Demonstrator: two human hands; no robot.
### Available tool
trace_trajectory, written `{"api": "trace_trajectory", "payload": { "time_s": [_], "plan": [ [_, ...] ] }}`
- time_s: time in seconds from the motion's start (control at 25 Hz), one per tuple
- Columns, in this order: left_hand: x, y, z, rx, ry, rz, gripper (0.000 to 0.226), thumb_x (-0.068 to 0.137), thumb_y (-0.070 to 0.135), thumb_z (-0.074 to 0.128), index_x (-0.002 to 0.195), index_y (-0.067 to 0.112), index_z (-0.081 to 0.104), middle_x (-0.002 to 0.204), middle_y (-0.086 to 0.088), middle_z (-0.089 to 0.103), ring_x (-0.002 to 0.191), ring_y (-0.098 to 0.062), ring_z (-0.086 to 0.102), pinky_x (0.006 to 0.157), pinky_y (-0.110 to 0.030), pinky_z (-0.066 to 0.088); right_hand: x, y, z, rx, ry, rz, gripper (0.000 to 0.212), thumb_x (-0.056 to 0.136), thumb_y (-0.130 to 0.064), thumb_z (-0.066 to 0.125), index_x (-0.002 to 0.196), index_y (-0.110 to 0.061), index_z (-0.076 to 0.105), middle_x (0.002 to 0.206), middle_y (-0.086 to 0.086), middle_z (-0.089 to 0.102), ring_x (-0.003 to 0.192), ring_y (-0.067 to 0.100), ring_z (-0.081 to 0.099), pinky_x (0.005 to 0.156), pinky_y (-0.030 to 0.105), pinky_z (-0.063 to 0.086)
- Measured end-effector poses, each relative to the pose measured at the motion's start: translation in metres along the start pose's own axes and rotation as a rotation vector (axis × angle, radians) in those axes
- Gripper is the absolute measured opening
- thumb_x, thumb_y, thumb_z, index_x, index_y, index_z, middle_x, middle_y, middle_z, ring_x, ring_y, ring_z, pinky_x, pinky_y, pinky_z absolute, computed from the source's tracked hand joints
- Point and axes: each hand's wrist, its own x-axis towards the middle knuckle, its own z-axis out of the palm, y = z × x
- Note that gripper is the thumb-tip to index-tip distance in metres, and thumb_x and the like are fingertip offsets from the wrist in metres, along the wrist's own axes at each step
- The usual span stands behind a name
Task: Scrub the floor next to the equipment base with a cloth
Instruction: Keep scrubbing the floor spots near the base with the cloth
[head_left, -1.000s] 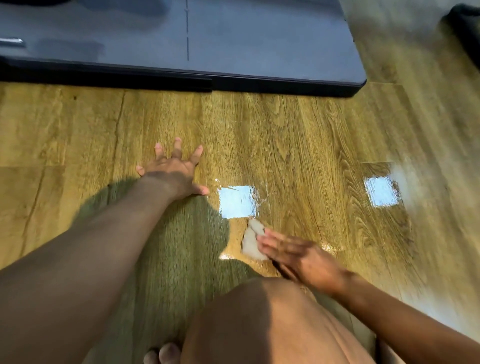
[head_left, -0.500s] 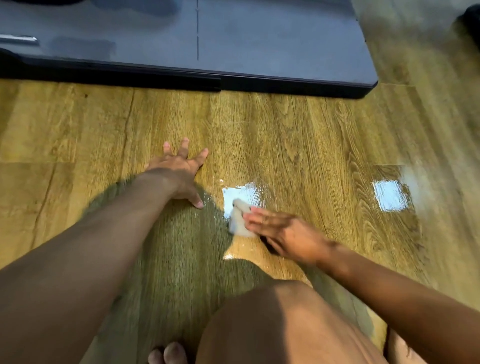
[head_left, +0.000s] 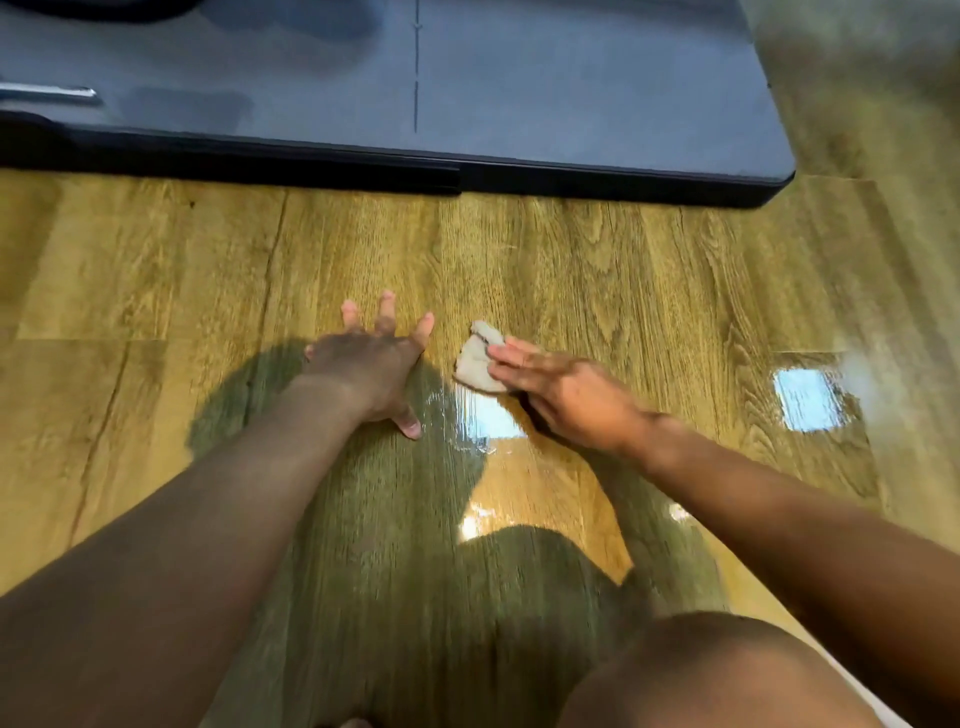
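- left hand (head_left: 371, 371): flat on the wooden floor (head_left: 597, 270), palm down, fingers spread and straight, thumb out to the near right; it holds nothing.
- right hand (head_left: 563, 397): fingers extended and close together, pressing down on the cloth (head_left: 475, 361); no curl round the cloth is visible.
- cloth: small, pale and crumpled, on the floor just right of the left hand; its left and far parts project beyond the right fingertips.
- equipment base (head_left: 519, 93): dark grey slab with a black edge, far side of the scene, well apart from the cloth; a thin seam line (head_left: 416, 67) crosses its top.
- metal bar (head_left: 49, 93): on the base at far left.
- floor: glossy, wet-looking patch with bright square reflections (head_left: 805, 400) near and right of the cloth.
- knee (head_left: 727, 670): bare, near right corner.
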Motion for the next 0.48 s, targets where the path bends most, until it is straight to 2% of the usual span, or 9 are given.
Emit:
{"api": "trace_trajectory", "payload": {
  "time_s": [0.12, 0.24, 0.36, 0.4, 0.48],
  "plan": [
    [0.002, 0.001, 0.0, -0.01, 0.002, 0.009, 0.131, 0.059, 0.062, 0.078, 0.146, 0.041, -0.017, 0.154, -0.007, -0.027, 0.142, -0.045, -0.009, 0.106, -0.065, 0.025, 0.036, 0.015, -0.008, 0.051, 0.115, 0.206, 0.049, 0.091, -0.002, 0.046, 0.138, -0.016, 0.045, 0.151, -0.001, 0.033, 0.139, 0.014, 0.029, 0.11, 0.038, 0.036],
    [0.003, 0.001, 0.003, -0.064, 0.004, -0.002, 0.132, 0.059, 0.057, 0.08, 0.144, 0.042, -0.02, 0.154, -0.005, -0.026, 0.141, -0.043, -0.012, 0.108, -0.065, 0.019, 0.01, 0.007, 0.012, -0.001, 0.107, -0.005, 0.046, 0.091, -0.011, 0.048, 0.137, -0.015, 0.047, 0.149, 0.0, 0.037, 0.14, 0.016, 0.028, 0.108, 0.037, 0.036],
    [0.008, -0.001, 0.01, -0.097, 0.01, -0.008, 0.135, 0.059, 0.057, 0.079, 0.134, 0.045, -0.033, 0.149, -0.002, -0.037, 0.139, -0.042, -0.021, 0.107, -0.068, 0.017, -0.004, 0.016, 0.015, -0.027, 0.043, -0.196, 0.043, 0.094, -0.025, 0.039, 0.136, -0.019, 0.047, 0.147, -0.001, 0.039, 0.137, 0.014, 0.03, 0.107, 0.036, 0.033],
    [0.008, -0.001, 0.011, -0.095, 0.009, -0.011, 0.134, 0.059, 0.058, 0.078, 0.128, 0.046, -0.037, 0.145, -0.001, -0.04, 0.139, -0.042, -0.023, 0.106, -0.068, 0.016, 0.011, 0.029, 0.007, -0.028, 0.049, -0.189, 0.043, 0.095, -0.026, 0.035, 0.137, -0.019, 0.046, 0.148, -0.001, 0.038, 0.137, 0.014, 0.03, 0.106, 0.038, 0.035],
    [0.007, -0.002, 0.011, -0.092, 0.004, -0.013, 0.132, 0.06, 0.058, 0.078, 0.123, 0.047, -0.038, 0.139, -0.001, -0.044, 0.137, -0.042, -0.025, 0.107, -0.069, 0.015, 0.055, 0.054, -0.011, -0.058, 0.041, -0.053, 0.043, 0.098, -0.022, 0.033, 0.14, -0.017, 0.042, 0.152, 0.0, 0.03, 0.137, 0.019, 0.032, 0.102, 0.043, 0.043]
  ]
}}
